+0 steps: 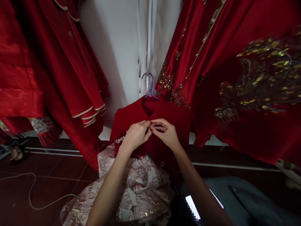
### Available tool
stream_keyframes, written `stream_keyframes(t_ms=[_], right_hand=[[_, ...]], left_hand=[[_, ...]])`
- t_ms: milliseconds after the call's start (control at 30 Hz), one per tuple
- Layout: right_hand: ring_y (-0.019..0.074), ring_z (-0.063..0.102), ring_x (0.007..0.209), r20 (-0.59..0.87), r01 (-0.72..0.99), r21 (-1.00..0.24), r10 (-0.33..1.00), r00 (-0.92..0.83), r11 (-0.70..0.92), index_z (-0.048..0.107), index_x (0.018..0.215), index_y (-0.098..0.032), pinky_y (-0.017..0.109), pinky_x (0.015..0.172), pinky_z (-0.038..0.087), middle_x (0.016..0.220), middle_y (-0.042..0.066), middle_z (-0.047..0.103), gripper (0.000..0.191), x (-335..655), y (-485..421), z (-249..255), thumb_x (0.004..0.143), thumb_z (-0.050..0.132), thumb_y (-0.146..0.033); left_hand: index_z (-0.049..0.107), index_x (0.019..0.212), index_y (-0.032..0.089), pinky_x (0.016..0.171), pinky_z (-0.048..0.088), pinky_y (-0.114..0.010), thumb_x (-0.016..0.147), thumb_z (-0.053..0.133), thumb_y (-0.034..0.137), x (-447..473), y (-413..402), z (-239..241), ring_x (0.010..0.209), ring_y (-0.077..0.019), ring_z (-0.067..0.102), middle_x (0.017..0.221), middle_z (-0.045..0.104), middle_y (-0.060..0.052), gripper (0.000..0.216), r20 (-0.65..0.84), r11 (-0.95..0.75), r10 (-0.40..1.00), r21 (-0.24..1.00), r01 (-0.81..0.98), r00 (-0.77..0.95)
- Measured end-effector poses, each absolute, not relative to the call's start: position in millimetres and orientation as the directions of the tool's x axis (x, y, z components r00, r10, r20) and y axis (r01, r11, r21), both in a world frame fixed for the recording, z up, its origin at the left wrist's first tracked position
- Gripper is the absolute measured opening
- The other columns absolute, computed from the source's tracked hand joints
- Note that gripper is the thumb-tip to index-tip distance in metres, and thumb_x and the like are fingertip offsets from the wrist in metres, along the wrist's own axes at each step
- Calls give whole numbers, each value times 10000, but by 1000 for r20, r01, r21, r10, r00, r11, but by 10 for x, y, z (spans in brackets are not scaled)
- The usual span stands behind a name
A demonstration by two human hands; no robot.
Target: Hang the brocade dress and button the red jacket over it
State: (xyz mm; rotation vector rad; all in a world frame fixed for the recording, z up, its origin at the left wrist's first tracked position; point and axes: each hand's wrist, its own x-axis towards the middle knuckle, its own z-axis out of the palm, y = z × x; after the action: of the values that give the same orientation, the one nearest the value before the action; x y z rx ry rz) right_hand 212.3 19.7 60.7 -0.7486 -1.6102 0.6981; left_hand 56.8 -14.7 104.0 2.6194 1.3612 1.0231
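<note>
A dark red jacket (pixel 174 117) hangs low on a purple hanger (pixel 150 86) hooked to a white upright rail (pixel 148 47). My left hand (pixel 135 135) and my right hand (pixel 166 132) meet at the jacket's front, just below the collar. Both pinch a small fastening (pixel 153 124) there with fingers pressed together; what kind of fastening it is I cannot make out. Under the jacket spreads a pale pink and gold brocade skirt (pixel 131 188).
Red garments hang on the left (pixel 47 72), and a red gown with gold embroidery (pixel 246 78) hangs on the right. A white cable (pixel 30 194) lies on the dark red floor. Grey fabric (pixel 246 201) lies bottom right, beside a lit screen (pixel 192 207).
</note>
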Motion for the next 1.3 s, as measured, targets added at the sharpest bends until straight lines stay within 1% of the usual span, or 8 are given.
stream_keyframes(t_ms=[233, 433, 567, 700, 900, 1033, 1200, 1300], right_hand=[[181, 529, 1005, 625, 184, -771, 780, 37, 609, 407, 1167, -224, 355, 825, 498, 1154, 93, 470, 418, 2011, 324, 339, 756, 461, -177], [223, 495, 1079, 618, 310, -750, 786, 13, 584, 141, 1366, -231, 410, 889, 451, 1274, 138, 369, 901, 2131, 288, 7, 619, 643, -173], [177, 583, 782, 500, 347, -804, 865, -43, 483, 338, 1263, -194, 338, 699, 488, 966, 69, 572, 643, 2328, 314, -83, 700, 635, -286], [140, 531, 550, 310, 449, -827, 941, -136, 337, 578, 866, -169, 277, 584, 434, 591, -11, 562, 318, 2574, 309, -6, 736, 614, -457], [126, 541, 653, 329, 295, -881, 927, -181, 370, 566, 740, -185, 226, 612, 420, 700, -5, 592, 307, 2662, 53, 383, 775, 565, -489], [131, 580, 683, 316, 43, -946, 943, -101, 321, 556, 811, -211, 221, 637, 460, 754, -11, 623, 274, 2513, -70, 506, 805, 533, -484], [187, 629, 894, 344, 28, -936, 932, -117, 350, 622, 973, -217, 273, 722, 522, 998, 42, 666, 289, 2254, -11, 381, 782, 576, -430], [214, 586, 1057, 333, 145, -914, 905, -265, 378, 619, 1110, -229, 323, 825, 528, 1177, 61, 612, 364, 2161, 27, 271, 773, 595, -366]], left_hand=[[504, 1144, 195, 878, 475, -348, 792, 435, 116, 670, -48, 765, 1018, -190, 576, 1152, 582, -95, 367, 499, -613, 790, 666, 425, 357], [352, 1332, 182, 625, 555, -303, 794, 386, 129, 768, 165, 469, 1079, -221, 557, 1312, 465, -162, 542, 266, -321, 881, 943, 82, 390], [418, 1279, 197, 810, 514, -344, 830, 425, 156, 714, 142, 347, 1024, -175, 586, 1284, 500, -145, 451, 332, -361, 888, 932, 33, 319], [567, 1107, 178, 923, 432, -355, 811, 483, 152, 551, 58, 294, 973, -154, 583, 1105, 611, -102, 309, 376, -426, 886, 891, 155, 271], [468, 1258, 167, 761, 469, -289, 820, 494, 233, 661, 82, 126, 695, -110, 590, 925, 666, -61, 443, 194, -224, 867, 975, 10, 459], [285, 1388, 210, 828, 451, -291, 793, 571, 287, 880, 179, -82, 755, -106, 603, 1010, 664, -57, 664, 201, -102, 918, 953, -286, 342], [524, 1223, 169, 857, 452, -337, 772, 448, 638, 821, 243, -173, 907, -189, 615, 1026, 650, -101, 654, 78, 140, 934, 817, -559, 349], [605, 1101, 148, 867, 436, -335, 747, 442, 671, 754, 242, -207, 911, -201, 608, 982, 662, -93, 652, 97, 61, 973, 766, -640, 209]])
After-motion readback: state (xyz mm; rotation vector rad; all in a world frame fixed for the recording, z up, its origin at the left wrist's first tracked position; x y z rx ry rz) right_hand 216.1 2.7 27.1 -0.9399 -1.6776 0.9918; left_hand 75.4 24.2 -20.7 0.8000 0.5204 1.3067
